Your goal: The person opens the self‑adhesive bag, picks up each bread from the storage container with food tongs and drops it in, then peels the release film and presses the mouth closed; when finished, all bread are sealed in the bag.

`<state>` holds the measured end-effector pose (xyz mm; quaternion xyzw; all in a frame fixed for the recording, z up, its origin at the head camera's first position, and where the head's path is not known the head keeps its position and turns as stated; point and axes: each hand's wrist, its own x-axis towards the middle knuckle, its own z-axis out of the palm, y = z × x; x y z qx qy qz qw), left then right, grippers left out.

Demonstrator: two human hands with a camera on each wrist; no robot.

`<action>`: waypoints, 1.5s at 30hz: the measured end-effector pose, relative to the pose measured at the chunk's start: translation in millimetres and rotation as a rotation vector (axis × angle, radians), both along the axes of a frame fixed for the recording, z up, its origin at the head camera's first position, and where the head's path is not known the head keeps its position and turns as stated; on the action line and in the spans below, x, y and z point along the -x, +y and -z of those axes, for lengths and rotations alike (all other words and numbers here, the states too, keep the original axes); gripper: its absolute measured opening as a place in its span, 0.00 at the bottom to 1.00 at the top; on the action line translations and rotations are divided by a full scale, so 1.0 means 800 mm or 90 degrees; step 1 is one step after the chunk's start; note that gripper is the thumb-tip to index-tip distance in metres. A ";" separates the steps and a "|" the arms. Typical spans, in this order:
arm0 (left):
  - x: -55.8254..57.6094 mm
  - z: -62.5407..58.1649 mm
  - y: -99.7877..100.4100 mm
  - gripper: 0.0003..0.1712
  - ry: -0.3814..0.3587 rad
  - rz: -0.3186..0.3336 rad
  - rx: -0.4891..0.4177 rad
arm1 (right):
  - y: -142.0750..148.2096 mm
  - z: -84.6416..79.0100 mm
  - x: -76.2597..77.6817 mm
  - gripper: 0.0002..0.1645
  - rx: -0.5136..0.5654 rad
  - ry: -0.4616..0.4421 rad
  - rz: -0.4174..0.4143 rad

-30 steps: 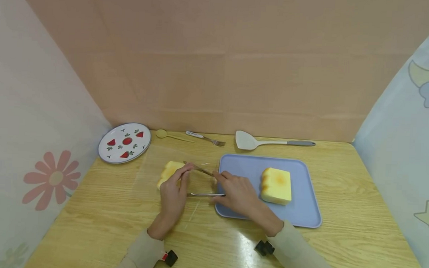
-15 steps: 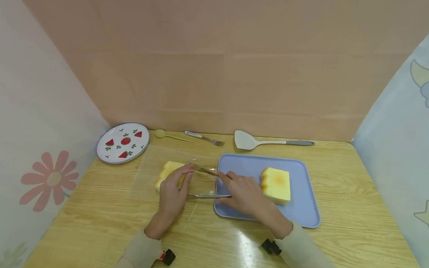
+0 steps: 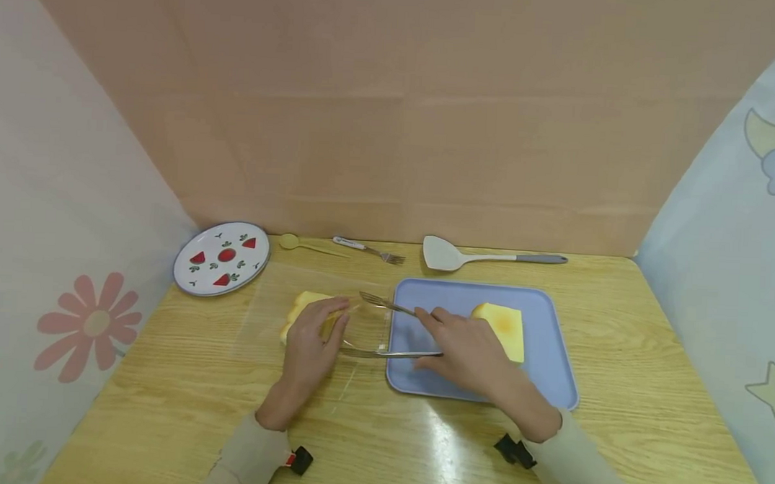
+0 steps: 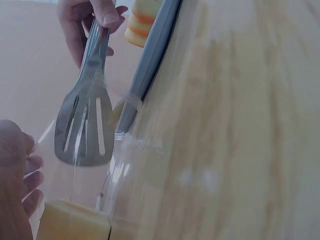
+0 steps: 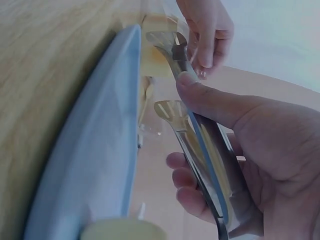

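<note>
Bagged bread (image 3: 301,307) partly out of sight behind left hand (image 3: 310,343)

Left grip (image 3: 309,341) near right grip (image 3: 469,348), both curled

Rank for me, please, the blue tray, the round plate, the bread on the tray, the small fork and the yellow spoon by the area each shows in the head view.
1. Blue tray
2. Round plate
3. Bread on the tray, partly hidden
Unranked, below these: small fork and yellow spoon, which look too alike.
</note>
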<state>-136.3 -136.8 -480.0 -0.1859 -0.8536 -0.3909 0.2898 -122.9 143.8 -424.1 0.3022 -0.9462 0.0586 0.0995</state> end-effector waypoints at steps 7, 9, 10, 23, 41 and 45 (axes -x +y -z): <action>0.002 -0.001 -0.003 0.09 0.020 -0.005 0.030 | 0.029 -0.017 -0.011 0.51 -0.018 -0.011 0.030; 0.003 -0.001 -0.003 0.08 0.030 -0.009 0.024 | 0.040 -0.022 -0.014 0.51 -0.005 -0.011 0.038; 0.004 -0.001 -0.003 0.08 0.032 -0.010 0.020 | 0.046 -0.025 -0.015 0.51 0.003 -0.012 0.041; 0.006 -0.001 -0.005 0.07 -0.003 -0.015 -0.023 | 0.147 -0.044 -0.034 0.46 0.031 -0.048 0.091; 0.009 0.000 -0.006 0.07 0.037 -0.011 -0.023 | 0.253 -0.036 -0.053 0.50 0.086 -0.079 0.089; 0.008 -0.002 -0.005 0.07 0.039 -0.010 -0.028 | 0.273 -0.029 -0.050 0.50 0.112 -0.106 0.083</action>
